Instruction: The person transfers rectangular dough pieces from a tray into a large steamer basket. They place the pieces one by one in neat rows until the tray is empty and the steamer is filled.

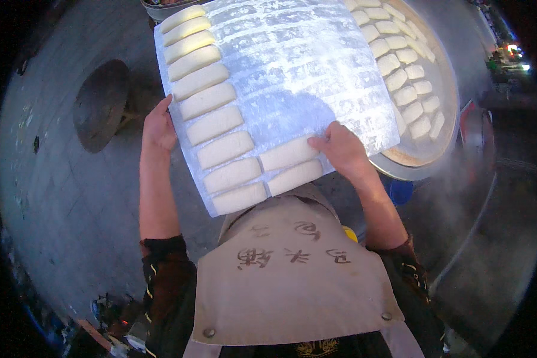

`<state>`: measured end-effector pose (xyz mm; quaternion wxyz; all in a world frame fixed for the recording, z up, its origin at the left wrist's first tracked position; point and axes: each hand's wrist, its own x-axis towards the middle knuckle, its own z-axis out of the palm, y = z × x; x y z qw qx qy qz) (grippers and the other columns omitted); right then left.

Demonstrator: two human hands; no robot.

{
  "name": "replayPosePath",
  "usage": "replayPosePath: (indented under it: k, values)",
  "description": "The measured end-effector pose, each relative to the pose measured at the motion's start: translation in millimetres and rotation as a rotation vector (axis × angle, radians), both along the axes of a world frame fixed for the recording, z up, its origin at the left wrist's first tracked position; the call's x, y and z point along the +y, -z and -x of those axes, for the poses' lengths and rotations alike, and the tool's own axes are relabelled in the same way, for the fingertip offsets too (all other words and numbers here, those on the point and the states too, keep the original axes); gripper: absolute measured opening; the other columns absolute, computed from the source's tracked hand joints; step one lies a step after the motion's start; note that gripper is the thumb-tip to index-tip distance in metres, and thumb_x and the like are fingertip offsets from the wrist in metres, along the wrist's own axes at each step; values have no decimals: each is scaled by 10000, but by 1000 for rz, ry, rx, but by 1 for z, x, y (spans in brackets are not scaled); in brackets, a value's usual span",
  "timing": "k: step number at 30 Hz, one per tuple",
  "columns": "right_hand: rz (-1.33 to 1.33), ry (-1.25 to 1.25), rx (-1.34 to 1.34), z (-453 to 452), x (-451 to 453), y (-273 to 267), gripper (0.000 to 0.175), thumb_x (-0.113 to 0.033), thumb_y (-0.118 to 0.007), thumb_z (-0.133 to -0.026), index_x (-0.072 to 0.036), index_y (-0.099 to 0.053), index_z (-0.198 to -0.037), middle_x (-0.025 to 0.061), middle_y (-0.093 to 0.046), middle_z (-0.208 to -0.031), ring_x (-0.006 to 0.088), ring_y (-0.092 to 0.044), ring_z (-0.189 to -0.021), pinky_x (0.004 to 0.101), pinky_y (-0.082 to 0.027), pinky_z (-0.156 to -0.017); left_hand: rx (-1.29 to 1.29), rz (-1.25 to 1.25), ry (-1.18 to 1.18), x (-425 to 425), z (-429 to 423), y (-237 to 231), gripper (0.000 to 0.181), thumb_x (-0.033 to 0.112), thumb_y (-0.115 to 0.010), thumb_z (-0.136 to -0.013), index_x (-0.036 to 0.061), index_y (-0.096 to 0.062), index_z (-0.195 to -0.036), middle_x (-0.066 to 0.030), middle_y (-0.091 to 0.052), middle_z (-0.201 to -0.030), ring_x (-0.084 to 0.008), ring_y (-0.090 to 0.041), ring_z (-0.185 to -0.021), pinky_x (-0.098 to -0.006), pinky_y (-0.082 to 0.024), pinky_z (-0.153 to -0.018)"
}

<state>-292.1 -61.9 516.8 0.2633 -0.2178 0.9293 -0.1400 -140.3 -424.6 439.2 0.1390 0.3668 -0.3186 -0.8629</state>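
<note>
My left hand (159, 127) grips the left edge of a pale, flour-dusted board (286, 107), which is tilted in front of my body. Down that side runs a column of oblong raw dough pieces (208, 100). Two more lie side by side at the near edge. The thumb of my right hand (342, 150) touches the right end of the upper one, a dough piece (288, 153); its other fingers are curled and partly hidden, so a grip is not clear. Floury marks cover much of the board's surface.
Beyond the board's right side is a large round steamer tray (420, 154) holding many dough pieces (405, 96), partly covered by the board. A dark round lid-like object (102, 105) stands at left. A metal vessel's rim (172, 9) shows at the top. Something blue (401, 192) sits below the tray.
</note>
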Motion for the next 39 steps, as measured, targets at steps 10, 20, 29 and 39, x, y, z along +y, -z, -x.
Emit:
replayPosePath:
  k: [10, 20, 29, 39]
  values:
    - [212, -37, 112, -42, -19, 10, 326, -251, -718, -802, -19, -554, -963, 224, -596, -969, 418, -608, -945, 486, -501, -833, -25, 27, -27, -9, -3, 22, 397, 193, -506, -1014, -69, -525, -1311, -198, -632, -1259, -310, -632, -1135, -448, -501, -994]
    - [1191, 357, -565, -44, -23, 17, 246, -34, -743, -770, -83, -516, -851, 8, -573, -838, 116, -569, -789, 293, -457, -655, 87, 10, 91, -17, 0, 32, 449, 226, -414, -1042, -49, -448, -1396, -194, -562, -1367, -340, -571, -1233, -494, -441, -1079]
    - [1210, 582, -181, 83, 97, -43, 278, 89, -669, -781, -111, -555, -936, 0, -573, -931, 139, -618, -818, 285, -492, -694, -88, 612, 330, -3, -11, 7, 504, 344, -414, -1043, -17, -488, -1386, -177, -597, -1303, -300, -587, -1180, -456, -455, -1033]
    - [1210, 611, 401, 355, 265, -55, 277, 59, -707, -771, -119, -539, -901, -15, -578, -828, 110, -596, -724, 253, -461, -589, -262, 778, 250, 37, 3, -22, 503, 362, -426, -1037, 3, -500, -1382, -153, -608, -1276, -280, -599, -1138, -430, -480, -974]
